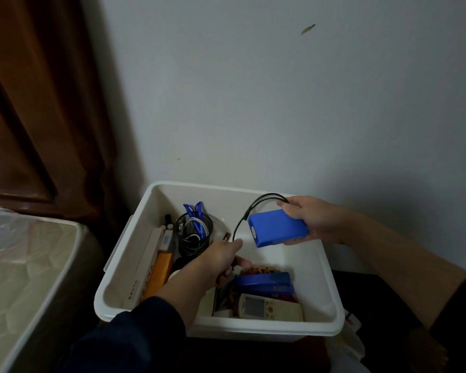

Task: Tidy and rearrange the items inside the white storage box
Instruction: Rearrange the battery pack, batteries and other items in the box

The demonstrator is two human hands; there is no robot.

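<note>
The white storage box (322, 281) stands on the floor by the wall. Above its right half my right hand (314, 219) grips a blue rectangular pack (279, 230) whose black cable (256, 204) loops up and then down. My left hand (221, 258) reaches into the box and pinches the lower end of that cable. Inside lie a black mesh pen cup (193, 232) with blue pens, a long white carton (145, 265), an orange box (159, 273), a blue case (262, 282) and a beige remote control (269, 306).
A large pale bin lined with clear plastic (30, 270) stands left of the box. A brown wooden door (38, 103) is behind it. The grey wall (280, 103) runs close behind the box. Dark items lie on the floor at the right (361, 292).
</note>
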